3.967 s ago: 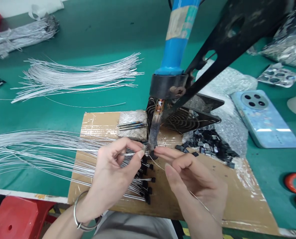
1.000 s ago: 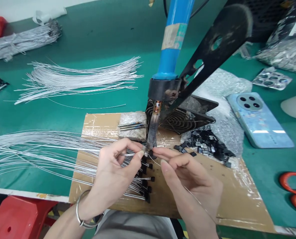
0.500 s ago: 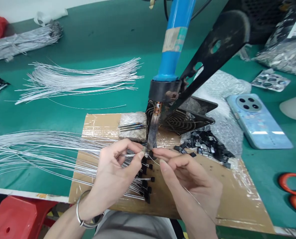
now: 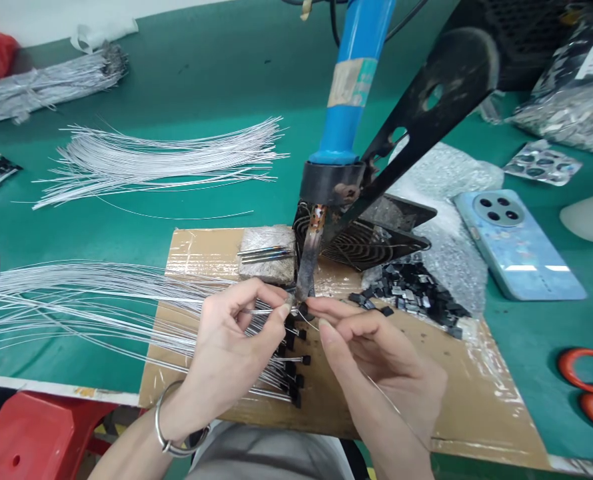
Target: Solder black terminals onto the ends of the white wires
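Note:
A soldering iron (image 4: 349, 100) with a blue handle is clamped point-down in a black metal stand (image 4: 421, 120). Just under its tip, my left hand (image 4: 241, 340) pinches a thin white wire between thumb and forefinger. A small black part (image 4: 303, 311) sits at that wire's end, close to the tip. From the right, my right hand (image 4: 381, 360) is closed on a strand of solder wire (image 4: 386, 395) whose free end reaches the black part; its forefinger is beside the part. Whether tip, solder and wire touch is too small to tell. Several black-ended wires (image 4: 291, 380) lie below my left hand.
Cardboard (image 4: 476, 400) covers the bench here. Loose black pieces (image 4: 416, 293), a small fan (image 4: 376, 240) and a phone (image 4: 519, 243) are at the right, with red-handled scissors (image 4: 589, 380) at the edge. White wires (image 4: 171, 157) lie at the back left.
Both hands hold nearly the same pose at the iron's tip. The whole view has shifted very slightly.

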A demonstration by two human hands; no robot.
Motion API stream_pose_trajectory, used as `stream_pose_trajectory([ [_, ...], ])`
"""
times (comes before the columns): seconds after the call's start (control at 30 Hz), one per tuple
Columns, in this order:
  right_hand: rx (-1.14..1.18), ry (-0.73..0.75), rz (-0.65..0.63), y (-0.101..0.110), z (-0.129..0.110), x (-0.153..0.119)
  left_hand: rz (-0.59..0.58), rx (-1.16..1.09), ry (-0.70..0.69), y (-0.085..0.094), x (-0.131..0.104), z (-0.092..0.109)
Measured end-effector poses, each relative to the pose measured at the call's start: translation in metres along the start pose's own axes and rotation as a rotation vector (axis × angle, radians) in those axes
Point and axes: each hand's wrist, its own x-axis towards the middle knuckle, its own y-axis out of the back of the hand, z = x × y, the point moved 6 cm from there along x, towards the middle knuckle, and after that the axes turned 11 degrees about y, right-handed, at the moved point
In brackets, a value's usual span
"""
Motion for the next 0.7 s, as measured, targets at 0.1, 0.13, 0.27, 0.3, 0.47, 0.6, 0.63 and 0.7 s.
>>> stream_pose_trajectory([
  [0.1, 0.001, 0.000, -0.001, 0.0002, -0.0002, -0.0003, 0.013, 0.013, -0.006, 0.0001, -0.0008, 0.0006],
  [0.13, -0.003, 0.002, -0.001, 0.0003, -0.0005, -0.0003, 0.013, 0.015, -0.002, 0.0000, -0.0008, 0.0004],
  [0.27, -0.016, 0.030, -0.011, -0.0002, -0.0017, 0.0004, 0.022, 0.018, 0.017, 0.0003, 0.0006, -0.0003],
  [0.3, -0.022, 0.037, -0.015, -0.0003, -0.0017, 0.0005, 0.025, 0.016, 0.019, 0.0003, 0.0011, -0.0002],
  [0.47, -0.054, 0.049, -0.020, -0.0001, -0.0001, 0.0003, 0.006, 0.001, 0.000, -0.0019, 0.0026, 0.0016],
  [0.6, -0.062, 0.063, -0.031, -0.0001, -0.0003, 0.0000, 0.005, 0.025, -0.010, -0.0019, 0.0020, 0.0010],
  [0.63, -0.061, 0.065, -0.034, -0.0001, -0.0005, 0.0000, 0.002, 0.026, -0.014, -0.0019, 0.0016, 0.0008],
  [0.7, -0.056, 0.064, -0.033, -0.0002, -0.0009, 0.0000, -0.003, 0.019, -0.021, -0.0017, 0.0009, 0.0007],
])
